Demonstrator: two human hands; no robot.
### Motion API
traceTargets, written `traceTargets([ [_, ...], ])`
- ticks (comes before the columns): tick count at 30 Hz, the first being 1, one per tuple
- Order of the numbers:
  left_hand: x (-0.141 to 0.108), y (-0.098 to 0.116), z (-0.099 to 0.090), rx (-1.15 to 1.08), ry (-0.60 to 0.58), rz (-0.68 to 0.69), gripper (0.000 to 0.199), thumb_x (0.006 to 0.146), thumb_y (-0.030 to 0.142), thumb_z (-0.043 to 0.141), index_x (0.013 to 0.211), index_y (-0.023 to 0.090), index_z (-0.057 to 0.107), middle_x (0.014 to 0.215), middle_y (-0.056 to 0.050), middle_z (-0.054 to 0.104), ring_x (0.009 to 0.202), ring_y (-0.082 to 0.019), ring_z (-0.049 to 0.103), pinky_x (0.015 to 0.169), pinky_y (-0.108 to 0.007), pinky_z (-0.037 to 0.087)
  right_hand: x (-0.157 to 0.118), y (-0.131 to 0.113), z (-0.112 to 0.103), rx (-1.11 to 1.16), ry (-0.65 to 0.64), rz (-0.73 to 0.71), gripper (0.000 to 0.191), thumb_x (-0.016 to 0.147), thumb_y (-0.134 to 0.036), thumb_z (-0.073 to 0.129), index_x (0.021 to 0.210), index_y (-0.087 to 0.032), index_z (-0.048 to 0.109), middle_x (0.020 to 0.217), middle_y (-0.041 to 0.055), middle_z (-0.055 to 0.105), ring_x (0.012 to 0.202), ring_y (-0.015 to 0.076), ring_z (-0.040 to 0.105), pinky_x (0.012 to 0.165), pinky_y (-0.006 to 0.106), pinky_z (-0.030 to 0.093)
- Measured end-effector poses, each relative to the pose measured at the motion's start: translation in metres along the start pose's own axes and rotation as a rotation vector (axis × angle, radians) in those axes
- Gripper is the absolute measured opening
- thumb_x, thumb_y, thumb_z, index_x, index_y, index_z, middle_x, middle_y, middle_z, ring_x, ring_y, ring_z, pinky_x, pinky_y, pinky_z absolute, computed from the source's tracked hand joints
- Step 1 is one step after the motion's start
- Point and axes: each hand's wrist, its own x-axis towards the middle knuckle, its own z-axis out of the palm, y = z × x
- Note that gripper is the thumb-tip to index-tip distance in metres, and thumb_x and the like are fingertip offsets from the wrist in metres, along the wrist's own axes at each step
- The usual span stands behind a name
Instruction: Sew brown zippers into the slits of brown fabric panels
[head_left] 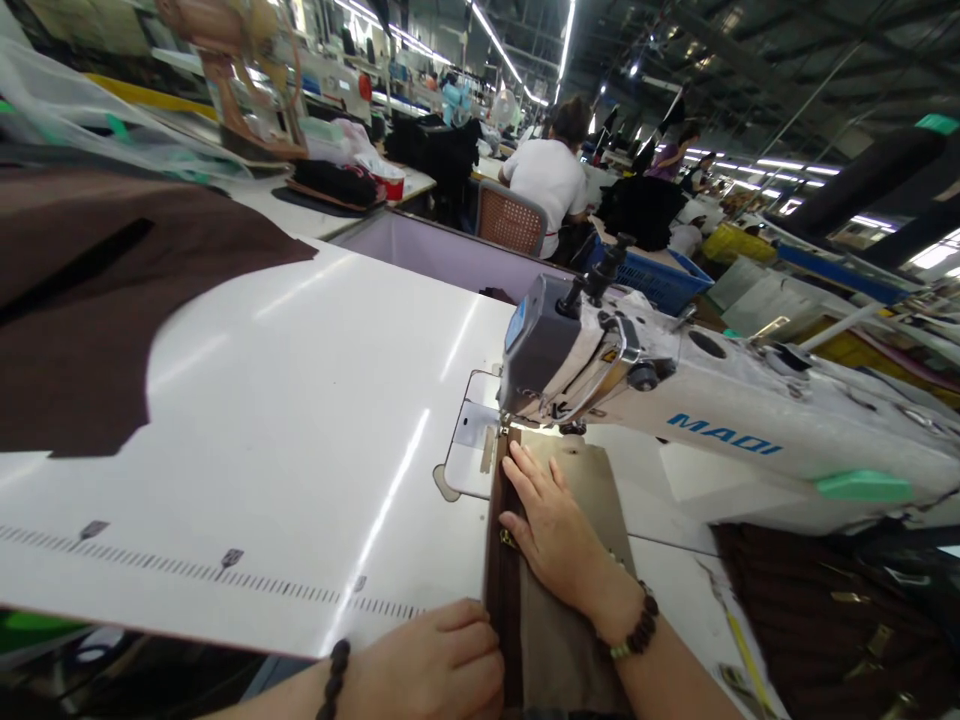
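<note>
Right grip [551, 530] is flat and open, pressing a tan fabric panel [577, 640] right up by the needle of the sewing machine [660, 400]; left grip [427, 660] curls at the panel's edge, can't tell if it's pinching. Brown cut fabric [90, 300] sits on the table [285, 450] left of the machine, more brown pieces [825, 620] below its arm

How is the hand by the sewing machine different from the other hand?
The right hand lies flat on the tan cloth, close to the sewing machine. The left hand sits lower, at the edge of the white table, beside the cloth. The right hand's bead bracelet shows a gold piece; the left hand's bead bracelet shows only dark beads. Both hands are bare.
</note>
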Motion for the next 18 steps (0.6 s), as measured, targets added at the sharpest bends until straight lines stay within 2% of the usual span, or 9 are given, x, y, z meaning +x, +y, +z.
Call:
traceTargets([
  [4, 0.0, -0.013, -0.022, -0.032, -0.036, -0.029, 0.012, 0.09, 0.02, 0.05, 0.079, 0.017, 0.055, 0.073, 0.001, 0.06, 0.076, -0.012, 0.057, 0.08, -0.024, 0.045, -0.004, 0.004, 0.01, -0.054, 0.075, -0.039, 0.048, 0.088, -0.022, 0.035, 0.135, -0.011, 0.034, 0.145, 0.0111, 0.026, 0.135, 0.023, 0.022, 0.106, 0.053, 0.028],
  [6, -0.012, -0.038, -0.049, 0.021, -0.028, -0.091, 0.014, 0.092, 0.025, 0.047, 0.087, 0.016, 0.057, 0.081, -0.002, 0.063, 0.084, -0.013, 0.057, 0.083, -0.027, 0.045, -0.006, 0.01, 0.02, -0.116, 0.155, -0.1, 0.048, 0.089, -0.025, 0.034, 0.135, -0.011, 0.033, 0.142, 0.0122, 0.031, 0.132, 0.0244, 0.027, 0.101, 0.054, 0.035],
  [7, -0.022, -0.054, -0.067, 0.078, -0.023, -0.167, 0.016, 0.093, 0.023, 0.043, 0.091, 0.016, 0.058, 0.087, -0.004, 0.064, 0.088, -0.014, 0.057, 0.086, -0.028, 0.044, -0.006, 0.013, 0.025, -0.157, 0.207, -0.123, 0.049, 0.089, -0.026, 0.034, 0.135, -0.01, 0.032, 0.141, 0.0128, 0.033, 0.131, 0.0253, 0.031, 0.097, 0.054, 0.038],
  [9, -0.054, -0.09, -0.11, 0.267, -0.036, -0.433, 0.023, 0.094, 0.023, 0.038, 0.097, 0.017, 0.06, 0.101, -0.005, 0.063, 0.097, -0.014, 0.056, 0.092, -0.029, 0.042, -0.003, 0.021, 0.034, -0.248, 0.314, -0.195, 0.05, 0.089, -0.029, 0.035, 0.135, -0.01, 0.031, 0.137, 0.0138, 0.038, 0.126, 0.0266, 0.039, 0.091, 0.053, 0.045],
  [11, -0.094, -0.122, -0.154, 0.544, -0.079, -0.978, 0.024, 0.092, 0.031, 0.042, 0.105, 0.022, 0.06, 0.115, -0.003, 0.059, 0.106, -0.015, 0.053, 0.097, -0.028, 0.038, 0.002, 0.027, 0.039, -0.337, 0.401, -0.284, 0.051, 0.088, -0.03, 0.034, 0.134, -0.008, 0.032, 0.133, 0.0155, 0.044, 0.118, 0.0276, 0.047, 0.082, 0.049, 0.051],
  [12, -0.114, -0.135, -0.172, 0.629, -0.058, -1.134, 0.029, 0.09, 0.033, 0.043, 0.11, 0.018, 0.058, 0.12, -0.007, 0.055, 0.11, -0.02, 0.05, 0.099, -0.032, 0.037, 0.003, 0.029, 0.039, -0.381, 0.427, -0.321, 0.051, 0.087, -0.03, 0.033, 0.132, -0.006, 0.034, 0.131, 0.0165, 0.046, 0.115, 0.028, 0.051, 0.079, 0.047, 0.053],
  [14, -0.147, -0.153, -0.197, 0.699, -0.064, -1.308, 0.041, 0.083, 0.039, 0.05, 0.11, 0.009, 0.058, 0.12, -0.016, 0.052, 0.107, -0.029, 0.052, 0.094, -0.04, 0.04, 0.007, 0.032, 0.037, -0.462, 0.458, -0.375, 0.049, 0.087, -0.029, 0.033, 0.127, -0.003, 0.04, 0.127, 0.0186, 0.049, 0.11, 0.0287, 0.055, 0.075, 0.044, 0.055],
  [15, -0.158, -0.159, -0.202, 0.705, -0.09, -1.372, 0.045, 0.081, 0.044, 0.052, 0.106, 0.008, 0.061, 0.116, -0.017, 0.054, 0.102, -0.031, 0.054, 0.089, -0.041, 0.043, 0.008, 0.033, 0.037, -0.497, 0.464, -0.397, 0.048, 0.086, -0.029, 0.033, 0.124, -0.002, 0.043, 0.125, 0.0194, 0.05, 0.108, 0.029, 0.056, 0.073, 0.044, 0.055],
  [18, -0.17, -0.169, -0.201, 0.688, -0.164, -1.464, 0.046, 0.076, 0.052, 0.055, 0.097, 0.012, 0.065, 0.107, -0.014, 0.058, 0.095, -0.032, 0.056, 0.081, -0.041, 0.046, 0.01, 0.036, 0.04, -0.565, 0.481, -0.444, 0.045, 0.086, -0.028, 0.032, 0.116, -0.001, 0.051, 0.122, 0.0202, 0.052, 0.102, 0.029, 0.059, 0.069, 0.042, 0.056],
])
